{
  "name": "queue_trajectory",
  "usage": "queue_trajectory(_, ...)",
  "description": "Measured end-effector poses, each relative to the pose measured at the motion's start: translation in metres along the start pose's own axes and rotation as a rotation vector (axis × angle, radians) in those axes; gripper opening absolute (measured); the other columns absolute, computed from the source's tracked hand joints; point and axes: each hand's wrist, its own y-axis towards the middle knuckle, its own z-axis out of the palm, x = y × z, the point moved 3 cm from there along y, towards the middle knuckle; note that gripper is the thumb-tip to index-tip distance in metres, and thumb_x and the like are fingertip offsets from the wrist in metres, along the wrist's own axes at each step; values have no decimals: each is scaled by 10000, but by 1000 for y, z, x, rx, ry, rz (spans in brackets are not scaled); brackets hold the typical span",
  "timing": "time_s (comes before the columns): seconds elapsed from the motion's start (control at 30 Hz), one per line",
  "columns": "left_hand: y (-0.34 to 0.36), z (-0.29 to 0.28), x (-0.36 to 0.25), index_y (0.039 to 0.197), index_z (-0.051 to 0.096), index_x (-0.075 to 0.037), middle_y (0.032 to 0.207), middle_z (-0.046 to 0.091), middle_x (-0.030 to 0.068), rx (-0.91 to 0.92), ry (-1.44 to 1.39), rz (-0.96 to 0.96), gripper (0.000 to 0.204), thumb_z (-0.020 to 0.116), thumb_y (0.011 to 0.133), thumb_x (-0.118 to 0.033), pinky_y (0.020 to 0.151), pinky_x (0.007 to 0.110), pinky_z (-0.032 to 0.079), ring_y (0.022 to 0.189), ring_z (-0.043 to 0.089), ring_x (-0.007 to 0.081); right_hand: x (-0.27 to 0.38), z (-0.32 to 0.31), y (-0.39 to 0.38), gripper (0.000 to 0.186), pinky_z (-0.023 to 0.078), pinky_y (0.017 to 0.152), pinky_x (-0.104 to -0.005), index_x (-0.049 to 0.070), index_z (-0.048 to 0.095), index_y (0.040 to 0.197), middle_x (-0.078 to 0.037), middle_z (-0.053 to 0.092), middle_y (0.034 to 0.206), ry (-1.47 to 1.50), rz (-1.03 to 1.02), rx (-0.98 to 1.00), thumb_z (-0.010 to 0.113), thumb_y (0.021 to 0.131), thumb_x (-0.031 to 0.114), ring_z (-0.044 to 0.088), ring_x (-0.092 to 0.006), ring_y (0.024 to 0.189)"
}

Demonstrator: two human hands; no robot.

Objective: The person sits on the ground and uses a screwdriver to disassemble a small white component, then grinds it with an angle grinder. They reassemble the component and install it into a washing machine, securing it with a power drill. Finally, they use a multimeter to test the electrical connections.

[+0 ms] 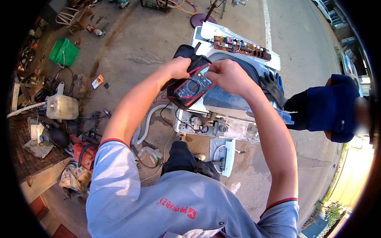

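A red and dark grey multimeter (193, 84) rests in a black zip case (183, 101), tilted over the near-left part of a white top-loading washing machine (210, 29). My left hand (179, 68) grips the case at its far-left side, beside the raised black flap. The thumb and fingers of my right hand (228, 77) are closed on the screen end of the multimeter, covering part of it. Thin red and black leads hang below the case. On the machine's far panel lies a brown circuit board (242, 47) with many components.
Grey work gloves (274, 88) lie on the machine's right side, near another person in dark blue (331, 107). Below is the machine's exposed wiring compartment (216, 125). Left on the ground are a green bin (64, 52), a whitish jerrycan (62, 106) and a red power tool (83, 152).
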Motion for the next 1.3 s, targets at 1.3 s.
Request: queue_trajectory(1.3, -41, -4, 5, 1034, 418, 12, 867, 623, 310, -363, -113, -249, 301, 511, 814, -170, 786, 548, 464, 873, 599, 471, -15, 76, 93, 366, 534, 770, -393, -7, 709, 818, -168, 693, 878, -789, -106, 502, 742, 713, 342, 666, -317, 889)
